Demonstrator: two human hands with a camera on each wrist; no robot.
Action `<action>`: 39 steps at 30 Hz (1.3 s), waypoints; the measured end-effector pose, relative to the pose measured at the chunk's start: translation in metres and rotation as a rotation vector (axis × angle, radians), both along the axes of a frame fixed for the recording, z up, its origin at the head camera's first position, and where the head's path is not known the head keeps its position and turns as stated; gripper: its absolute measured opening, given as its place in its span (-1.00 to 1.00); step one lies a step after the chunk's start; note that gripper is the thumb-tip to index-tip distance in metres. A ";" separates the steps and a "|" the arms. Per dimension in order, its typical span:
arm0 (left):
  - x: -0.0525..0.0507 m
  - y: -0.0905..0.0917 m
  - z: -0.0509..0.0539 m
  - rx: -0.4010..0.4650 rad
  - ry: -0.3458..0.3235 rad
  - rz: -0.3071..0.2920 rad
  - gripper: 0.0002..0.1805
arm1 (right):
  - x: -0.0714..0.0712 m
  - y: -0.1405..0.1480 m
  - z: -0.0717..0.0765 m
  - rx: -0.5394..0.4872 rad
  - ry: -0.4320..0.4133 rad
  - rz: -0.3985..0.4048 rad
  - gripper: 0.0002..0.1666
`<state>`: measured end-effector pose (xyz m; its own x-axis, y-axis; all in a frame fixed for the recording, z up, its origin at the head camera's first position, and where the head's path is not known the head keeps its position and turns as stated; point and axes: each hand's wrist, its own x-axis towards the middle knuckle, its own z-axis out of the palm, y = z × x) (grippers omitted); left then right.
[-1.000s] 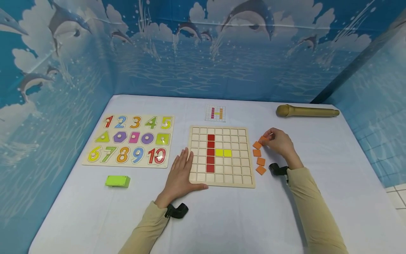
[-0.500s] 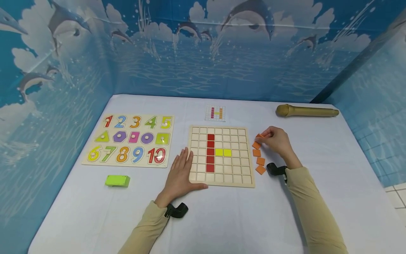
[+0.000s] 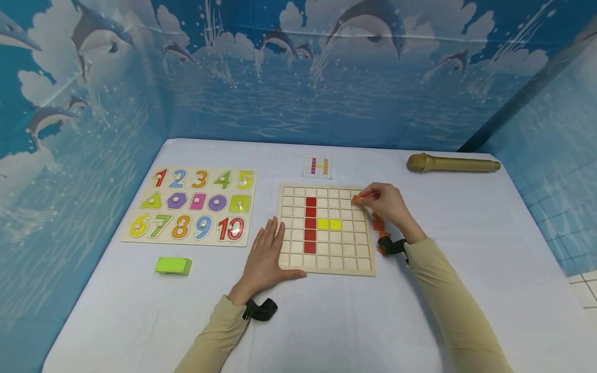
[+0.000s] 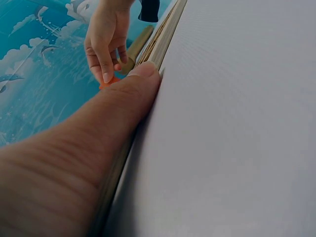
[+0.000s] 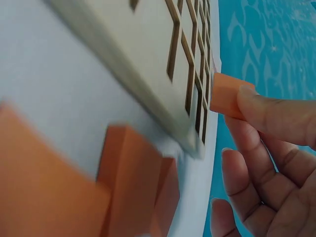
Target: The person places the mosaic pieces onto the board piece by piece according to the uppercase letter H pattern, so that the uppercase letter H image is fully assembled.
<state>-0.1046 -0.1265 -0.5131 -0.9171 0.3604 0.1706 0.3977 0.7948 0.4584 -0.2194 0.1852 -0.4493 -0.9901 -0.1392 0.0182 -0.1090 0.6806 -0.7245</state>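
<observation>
My right hand [image 3: 384, 203] pinches an orange square tile [image 5: 228, 96] between thumb and fingers, over the upper right of the wooden grid board [image 3: 345, 264]. Straight-fingered, my left hand [image 3: 263, 259] lies at the board's lower left corner, its thumb [image 4: 123, 94] along the front edge in the left wrist view. On the board stands a column of red tiles [image 3: 310, 224], with two yellow tiles [image 3: 328, 224] in a row to its right. Several loose orange tiles [image 3: 378, 224] lie beside the board's right edge, partly hidden under my right hand and wrist.
Behind the board lies a small pattern card [image 3: 317, 166] with red, yellow and orange squares. A number and shape puzzle [image 3: 186, 207] is at the left, a green block [image 3: 173, 266] in front of it. A brownish-gold microphone-shaped object [image 3: 452, 163] lies at the back right.
My right hand has picked up an orange tile from the top of the loose line and carried it left, over the board's upper right. The left hand has stayed in place.
</observation>
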 end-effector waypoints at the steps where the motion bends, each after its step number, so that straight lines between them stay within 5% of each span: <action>1: 0.000 0.000 0.000 0.002 0.006 -0.001 0.34 | 0.000 -0.003 0.000 0.009 0.001 0.007 -0.84; 17: 0.001 -0.001 -0.002 -0.011 -0.007 0.002 0.36 | -0.007 -0.026 -0.005 0.165 -0.013 0.091 -0.87; 30: 0.001 0.000 -0.001 -0.007 -0.001 -0.002 0.35 | -0.001 -0.025 -0.003 0.323 0.090 0.135 -0.73; 39: -0.001 0.000 -0.002 -0.004 0.014 -0.001 0.36 | 0.002 -0.022 -0.002 0.326 0.121 0.154 -0.73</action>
